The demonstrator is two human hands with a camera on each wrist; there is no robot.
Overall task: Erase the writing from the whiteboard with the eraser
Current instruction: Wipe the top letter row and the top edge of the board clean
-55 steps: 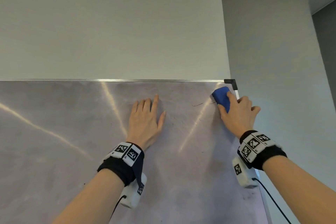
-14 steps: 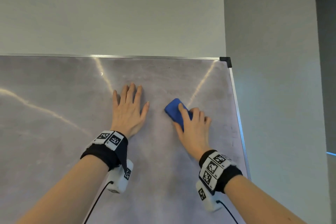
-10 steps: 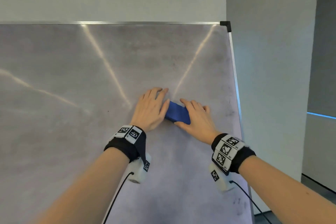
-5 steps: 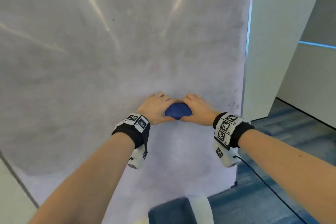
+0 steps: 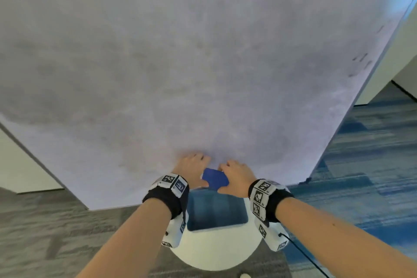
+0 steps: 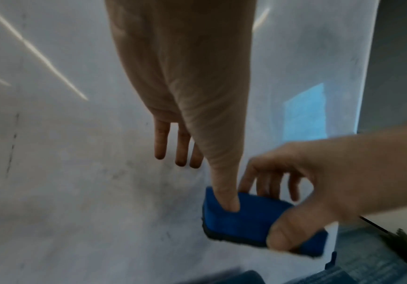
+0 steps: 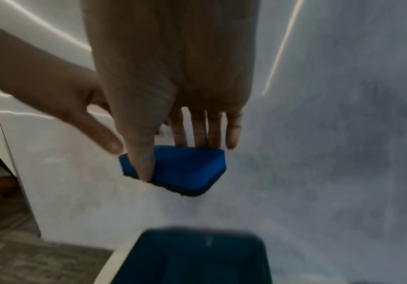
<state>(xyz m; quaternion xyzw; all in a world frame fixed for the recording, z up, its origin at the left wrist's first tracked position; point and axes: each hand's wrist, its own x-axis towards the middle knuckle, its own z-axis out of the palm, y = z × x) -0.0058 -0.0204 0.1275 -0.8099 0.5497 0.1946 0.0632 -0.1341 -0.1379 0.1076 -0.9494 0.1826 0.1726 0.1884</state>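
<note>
The whiteboard (image 5: pixel 203 63) fills the head view, smudged grey, with faint dark marks (image 5: pixel 361 63) near its right edge. The blue eraser (image 5: pixel 214 179) lies against the board close to its lower edge. My right hand (image 5: pixel 234 176) grips the eraser (image 6: pixel 241 221), thumb under it and fingers curled over its far side. My left hand (image 5: pixel 191 169) lies beside it with straight fingers on the board. Its thumb (image 6: pixel 226 201) rests on the eraser's left end. In the right wrist view the eraser (image 7: pixel 187 169) sits under my right thumb (image 7: pixel 143 165).
A round white bin (image 5: pixel 216 253) with a dark blue inside stands on the floor right below my hands. Grey and blue carpet (image 5: pixel 361 165) spreads around it. The board's right frame (image 5: pixel 365 88) slants down to a corner at the right.
Both hands have slid down the board with the eraser between them, from the upper half to the lower edge. The head view has tilted down, so the bin and floor show.
</note>
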